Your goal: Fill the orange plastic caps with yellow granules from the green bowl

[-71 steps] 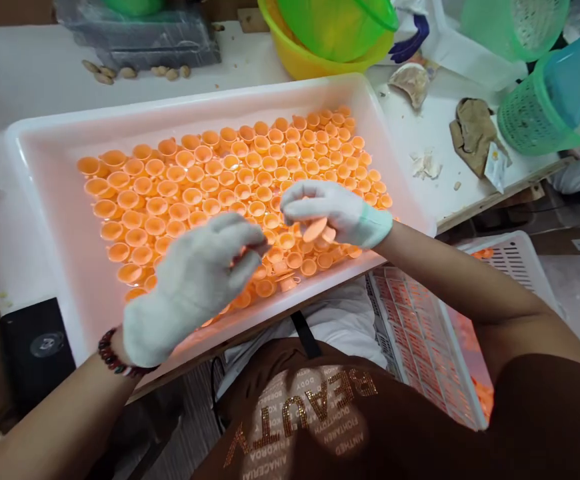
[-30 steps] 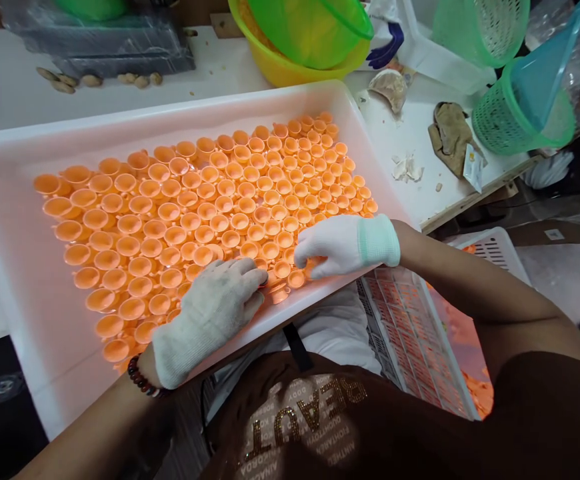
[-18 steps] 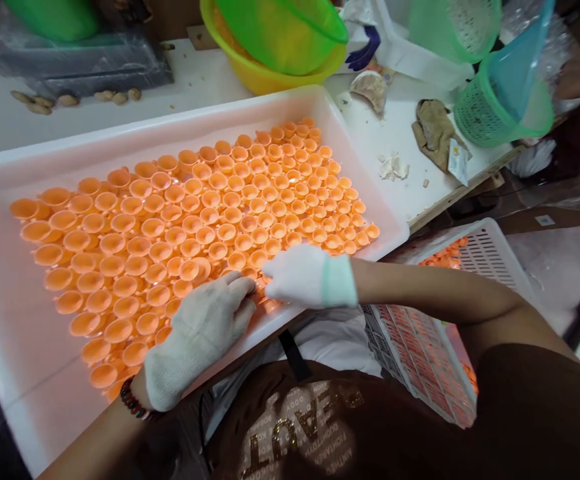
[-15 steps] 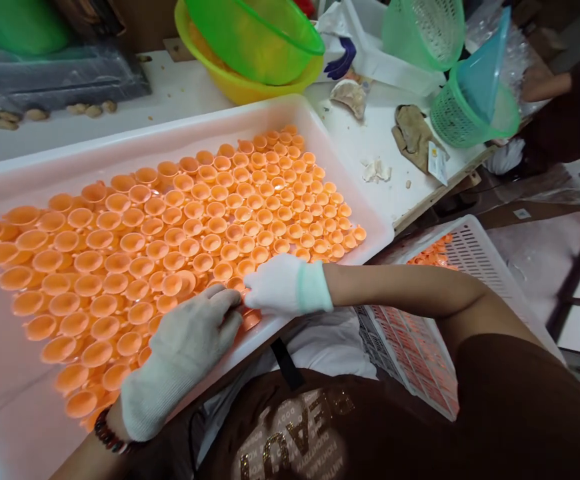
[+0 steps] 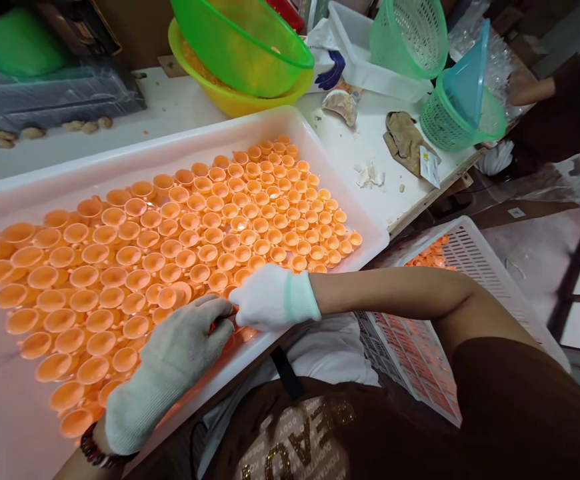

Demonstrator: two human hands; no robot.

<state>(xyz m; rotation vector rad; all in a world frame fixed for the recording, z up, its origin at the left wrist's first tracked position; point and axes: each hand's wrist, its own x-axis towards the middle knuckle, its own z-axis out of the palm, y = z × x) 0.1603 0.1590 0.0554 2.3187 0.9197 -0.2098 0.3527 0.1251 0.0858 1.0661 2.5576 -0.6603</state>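
Many small orange plastic cups (image 5: 189, 221) stand in rough rows, mouths up, inside a large white tray (image 5: 340, 160). My left hand (image 5: 185, 343), in a whitish knit glove, is closed near the tray's front edge, with a bit of orange showing between thumb and fingers. Against its fingertips, my right hand (image 5: 263, 298) is closed too, in a white glove with a mint cuff. What the two hands pinch between them is mostly hidden. One cup left of my hands sits on a flat orange disc (image 5: 184, 291).
A white slatted basket (image 5: 475, 253) of orange pieces stands at lower right. Behind the tray are a green basin (image 5: 250, 53) in a yellow basin (image 5: 220, 97). Further right lie a brown glove (image 5: 404, 141) and a green basket (image 5: 445, 117). Another person's arm (image 5: 533, 91) is at far right.
Both hands have shifted slightly left along the tray's front edge and stay together. The view has tilted a little. The cup rows look unchanged.
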